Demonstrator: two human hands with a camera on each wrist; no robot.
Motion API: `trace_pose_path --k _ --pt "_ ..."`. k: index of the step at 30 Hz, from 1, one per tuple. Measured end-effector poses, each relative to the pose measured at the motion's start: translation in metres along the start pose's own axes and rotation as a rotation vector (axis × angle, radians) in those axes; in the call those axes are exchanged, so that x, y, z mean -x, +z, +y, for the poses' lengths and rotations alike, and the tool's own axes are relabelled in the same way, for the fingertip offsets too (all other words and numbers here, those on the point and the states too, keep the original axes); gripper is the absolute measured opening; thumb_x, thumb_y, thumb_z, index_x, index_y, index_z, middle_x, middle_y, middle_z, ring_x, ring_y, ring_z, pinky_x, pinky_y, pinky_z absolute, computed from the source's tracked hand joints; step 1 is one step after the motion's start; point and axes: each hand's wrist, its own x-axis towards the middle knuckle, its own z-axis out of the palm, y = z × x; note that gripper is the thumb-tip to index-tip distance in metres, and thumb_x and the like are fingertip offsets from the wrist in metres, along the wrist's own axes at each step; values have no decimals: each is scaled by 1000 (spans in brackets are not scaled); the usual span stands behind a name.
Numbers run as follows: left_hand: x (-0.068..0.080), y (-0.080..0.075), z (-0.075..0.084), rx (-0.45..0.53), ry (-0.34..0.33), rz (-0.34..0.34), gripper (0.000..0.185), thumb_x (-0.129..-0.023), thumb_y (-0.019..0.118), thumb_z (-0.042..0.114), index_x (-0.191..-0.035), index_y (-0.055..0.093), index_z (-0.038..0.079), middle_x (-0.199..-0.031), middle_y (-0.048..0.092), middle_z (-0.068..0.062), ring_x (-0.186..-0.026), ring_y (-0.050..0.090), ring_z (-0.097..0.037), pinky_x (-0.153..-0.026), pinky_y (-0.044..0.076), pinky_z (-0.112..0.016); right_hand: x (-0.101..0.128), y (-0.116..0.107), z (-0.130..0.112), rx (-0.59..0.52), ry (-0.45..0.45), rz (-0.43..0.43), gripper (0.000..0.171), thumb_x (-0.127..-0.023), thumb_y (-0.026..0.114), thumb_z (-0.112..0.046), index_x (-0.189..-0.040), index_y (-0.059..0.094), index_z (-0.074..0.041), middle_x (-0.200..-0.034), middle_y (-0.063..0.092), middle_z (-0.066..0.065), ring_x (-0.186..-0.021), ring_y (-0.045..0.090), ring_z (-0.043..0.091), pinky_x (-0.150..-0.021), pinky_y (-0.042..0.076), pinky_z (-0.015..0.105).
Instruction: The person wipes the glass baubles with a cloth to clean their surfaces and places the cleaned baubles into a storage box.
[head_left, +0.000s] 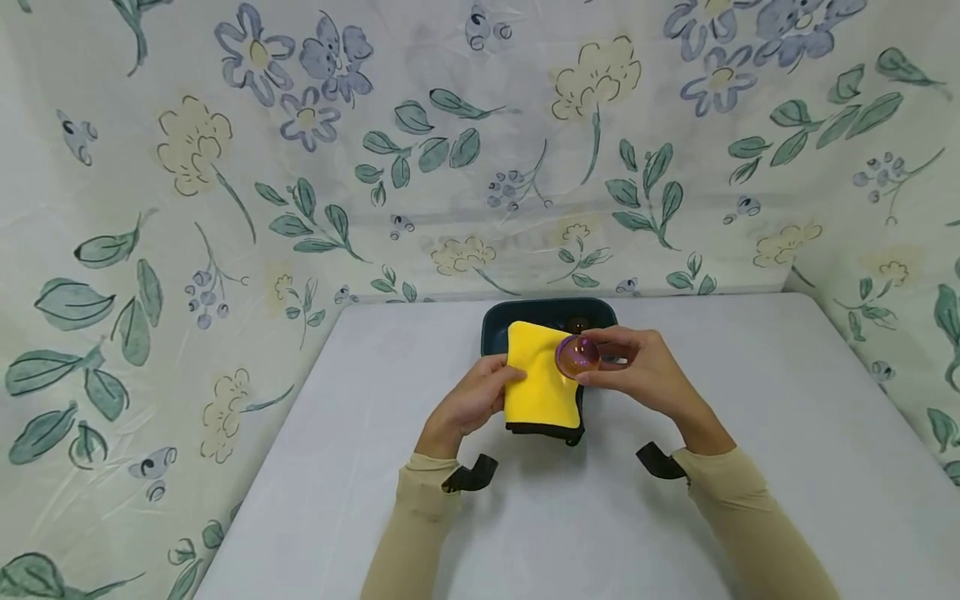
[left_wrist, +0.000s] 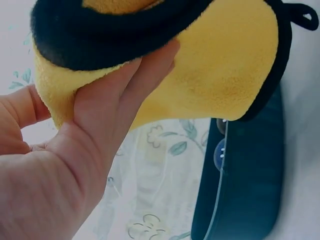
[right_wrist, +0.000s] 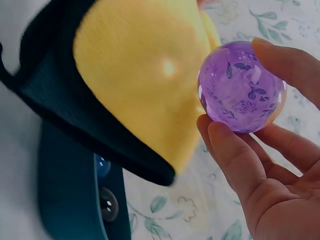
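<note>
Above the dark tray (head_left: 495,321) on the worktop (head_left: 750,433), the right hand (head_left: 645,367) pinches a purple glass ball (right_wrist: 241,87) between thumb and fingertips; smooth, hard, probably slippery and breakable; the left hand (head_left: 472,400) grips the soft yellow cloth (head_left: 542,379) by its folded edge.

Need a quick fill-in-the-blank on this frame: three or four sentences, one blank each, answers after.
1. The right hand pinches a clear ball tinted ____.
2. The left hand grips a folded cloth that is yellow with a ____ edge.
3. Behind the cloth on the table sits a dark ____.
4. The walls show a ____ print.

Answers: purple; black; tray; floral
</note>
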Motion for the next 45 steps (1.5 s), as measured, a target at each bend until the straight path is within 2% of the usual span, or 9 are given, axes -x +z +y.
trace_pose_path --k 3,8,18,22,30,37,45 --pt "-1 2 3 -1 24 13 46 -106 43 17 -147 43 -5 -131 60 -19 -103 68 -17 -99 60 -38 -2 5 2 -32 -3 -5 57 -81 88 -18 -133 68 -6 -130 69 15 -116 71 34 -90 61 25" --pt "-2 9 7 -28 28 80 44 -106 45 17 -145 46 -4 -132 60 -21 -102 69 -17 -100 60 -42 -4 9 8 -54 -7 -7 59 -81 88 -17 -135 66 -6 -133 68 14 -119 70 34 -94 60 27" --pt "-2 16 10 -128 42 208 40 -106 47 16 -140 53 -4 -127 65 -22 -98 69 -20 -96 62 -41 -13 17 18 -47 0 -52 70 -84 86 -17 -147 56 -5 -146 60 17 -124 66 39 -101 58 45" --pt "-1 18 11 -161 63 247 39 -105 49 15 -138 55 -4 -125 66 -21 -97 68 -20 -95 62 -39 -15 19 18 -61 -5 -63 70 -84 86 -14 -146 56 -3 -145 59 18 -126 65 40 -102 56 48" --pt "3 24 15 -232 97 272 36 -105 50 12 -136 57 -4 -123 67 -20 -98 66 -23 -99 60 -41 -15 21 21 -49 -27 -46 65 -85 86 -18 -142 60 -3 -138 63 17 -122 68 39 -98 60 43" --pt "8 30 19 -276 90 285 36 -105 52 12 -138 57 -2 -125 68 -19 -101 67 -25 -102 58 -46 -16 21 24 -12 -12 -15 65 -86 85 -19 -142 59 0 -137 63 19 -121 68 41 -97 61 47" --pt "10 35 21 -331 140 292 35 -105 51 12 -136 59 -4 -121 68 -21 -96 67 -26 -97 61 -44 -17 20 26 23 -9 -2 63 -84 86 -17 -139 61 2 -129 64 19 -115 70 40 -96 61 50"
